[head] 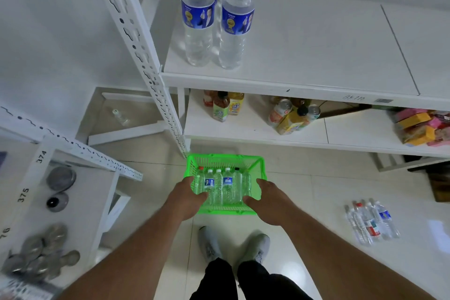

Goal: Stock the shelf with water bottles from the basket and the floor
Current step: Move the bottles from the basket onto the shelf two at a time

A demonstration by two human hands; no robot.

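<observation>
A green plastic basket (225,161) stands on the tiled floor in front of the shelf post, with several clear water bottles (227,184) lying side by side in it. My left hand (187,200) hovers over the basket's left near corner and my right hand (267,202) over its right near corner. Both have fingers extended and thumbs spread inward, and nothing shows in either. Two tall blue-labelled water bottles (198,14) stand upright at the left end of the white shelf board (316,56). Several more bottles (371,223) lie on the floor at the right.
A lower shelf (255,129) holds juice bottles, cans and coloured packs. A perforated white post (146,56) rises left of the basket. Another rack at left carries round metal tins (60,178). One small bottle (120,117) lies behind the post. My shoes (233,245) are just below the basket.
</observation>
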